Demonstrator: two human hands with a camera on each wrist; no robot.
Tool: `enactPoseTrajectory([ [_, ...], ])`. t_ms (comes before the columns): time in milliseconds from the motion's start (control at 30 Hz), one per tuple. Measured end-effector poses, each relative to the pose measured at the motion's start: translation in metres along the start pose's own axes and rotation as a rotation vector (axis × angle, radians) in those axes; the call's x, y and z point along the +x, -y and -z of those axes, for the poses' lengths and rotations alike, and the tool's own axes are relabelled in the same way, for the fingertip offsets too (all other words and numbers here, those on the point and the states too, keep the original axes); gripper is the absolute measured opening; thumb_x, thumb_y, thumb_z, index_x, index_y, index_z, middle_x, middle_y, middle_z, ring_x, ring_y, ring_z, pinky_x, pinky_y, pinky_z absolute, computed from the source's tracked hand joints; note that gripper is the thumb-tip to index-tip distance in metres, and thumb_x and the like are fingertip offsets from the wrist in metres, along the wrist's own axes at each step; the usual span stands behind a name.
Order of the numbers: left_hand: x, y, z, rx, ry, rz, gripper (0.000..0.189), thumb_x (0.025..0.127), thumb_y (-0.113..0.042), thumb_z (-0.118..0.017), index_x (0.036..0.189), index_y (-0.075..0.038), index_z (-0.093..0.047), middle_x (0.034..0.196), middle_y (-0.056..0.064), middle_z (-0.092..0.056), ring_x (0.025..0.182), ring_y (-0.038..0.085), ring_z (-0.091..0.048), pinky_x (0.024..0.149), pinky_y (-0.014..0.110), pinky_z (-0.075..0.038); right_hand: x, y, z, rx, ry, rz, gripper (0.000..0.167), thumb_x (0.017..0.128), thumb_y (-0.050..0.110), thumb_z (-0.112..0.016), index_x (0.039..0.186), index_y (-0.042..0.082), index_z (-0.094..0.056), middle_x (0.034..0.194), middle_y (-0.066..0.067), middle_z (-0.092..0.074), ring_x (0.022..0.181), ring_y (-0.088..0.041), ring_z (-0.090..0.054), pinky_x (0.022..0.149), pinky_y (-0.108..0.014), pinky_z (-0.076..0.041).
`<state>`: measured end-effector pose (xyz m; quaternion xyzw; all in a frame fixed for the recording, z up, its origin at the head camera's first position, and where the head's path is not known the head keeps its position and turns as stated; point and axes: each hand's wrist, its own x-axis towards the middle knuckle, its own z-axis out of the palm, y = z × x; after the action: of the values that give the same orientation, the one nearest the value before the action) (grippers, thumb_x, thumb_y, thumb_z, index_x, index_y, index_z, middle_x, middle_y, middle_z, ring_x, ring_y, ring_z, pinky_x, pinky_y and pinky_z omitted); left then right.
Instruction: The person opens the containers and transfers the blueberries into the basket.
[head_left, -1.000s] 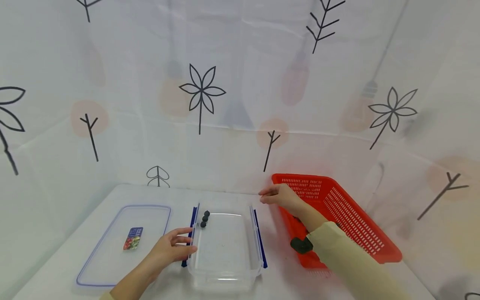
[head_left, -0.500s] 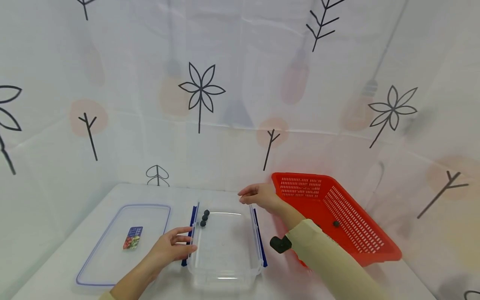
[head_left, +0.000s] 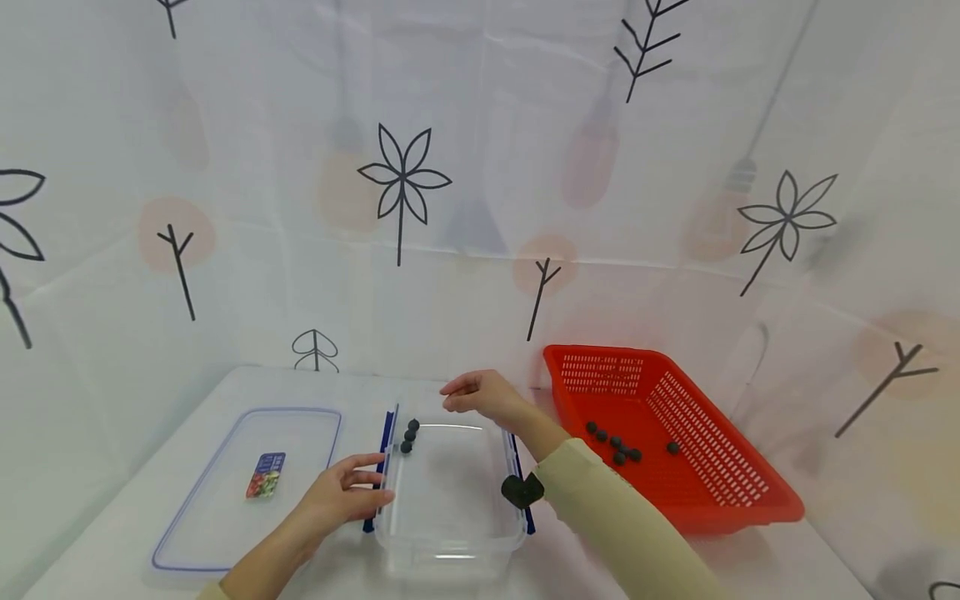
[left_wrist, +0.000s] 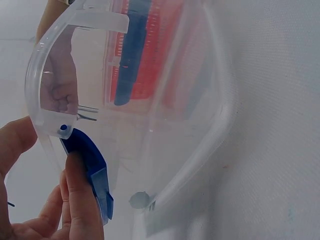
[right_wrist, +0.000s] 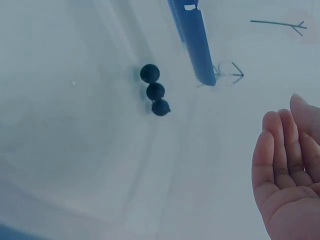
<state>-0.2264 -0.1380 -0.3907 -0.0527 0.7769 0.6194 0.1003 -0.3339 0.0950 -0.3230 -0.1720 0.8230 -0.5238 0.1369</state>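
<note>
A clear lidless container (head_left: pixel 450 546) with blue side latches stands in the middle of the table. Several small dark balls, like blueberries, are in view; three of these dark balls (right_wrist: pixel 155 91) lie in a row inside it at the far left. My left hand (head_left: pixel 341 493) rests against its left side; in the left wrist view, fingers lie along a blue latch (left_wrist: pixel 95 170) and the thumb is at the rim. Above the container's far right part is my right hand (head_left: pixel 483 393), thumb and fingertips close together; I cannot tell whether they hold something small.
A red perforated basket (head_left: pixel 720 500) sits tilted at the right with several more dark balls (head_left: pixel 616 442) inside. On the left lies a clear lid (head_left: pixel 202 533) with a blue edge and a colourful label (head_left: pixel 266 476). A patterned white cloth (head_left: pixel 465 317) hangs behind the table.
My right hand has moved left, from beside the basket to above the container, uncovering more balls in the basket. My left hand and the three balls in the container have stayed put.
</note>
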Motion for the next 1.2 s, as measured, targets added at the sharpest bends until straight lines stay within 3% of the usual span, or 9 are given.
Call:
enactPoseTrajectory([
  [600, -0.001, 0.0, 0.002, 0.014, -0.014, 0.023, 0.069, 0.072, -0.025, -0.08, 0.13, -0.005, -0.049, 0.108, 0.011, -0.061, 0.087, 0.02, -0.06, 0.076, 0.039, -0.054, 0.028, -0.016, -0.043, 0.062, -0.016, -0.03, 0.018, 0.083, 0.004, -0.069, 0.1, -0.001, -0.067, 0.084, -0.005, -0.065, 0.089, -0.028, -0.063, 0.083, -0.033, -0.052],
  [767, -0.001, -0.001, 0.001, 0.003, -0.015, 0.019, 0.067, 0.073, -0.022, -0.08, 0.13, -0.006, -0.05, 0.109, 0.011, -0.06, 0.088, 0.02, -0.06, 0.075, 0.039, -0.054, 0.037, -0.024, -0.051, 0.024, -0.018, -0.042, 0.022, 0.083, 0.005, -0.069, 0.103, -0.004, -0.066, 0.083, -0.004, -0.066, 0.081, -0.02, -0.062, 0.081, -0.031, -0.052],
  [1200, 0.0, 0.0, 0.002, -0.013, -0.004, -0.003, 0.066, 0.073, -0.021, -0.08, 0.13, -0.006, -0.051, 0.108, 0.011, -0.061, 0.088, 0.02, -0.06, 0.075, 0.039, -0.055, 0.046, -0.024, -0.066, -0.114, -0.028, -0.1, 0.016, 0.079, 0.002, -0.073, 0.095, 0.001, -0.071, 0.08, -0.001, -0.067, 0.076, -0.014, -0.059, 0.083, -0.036, -0.049],
])
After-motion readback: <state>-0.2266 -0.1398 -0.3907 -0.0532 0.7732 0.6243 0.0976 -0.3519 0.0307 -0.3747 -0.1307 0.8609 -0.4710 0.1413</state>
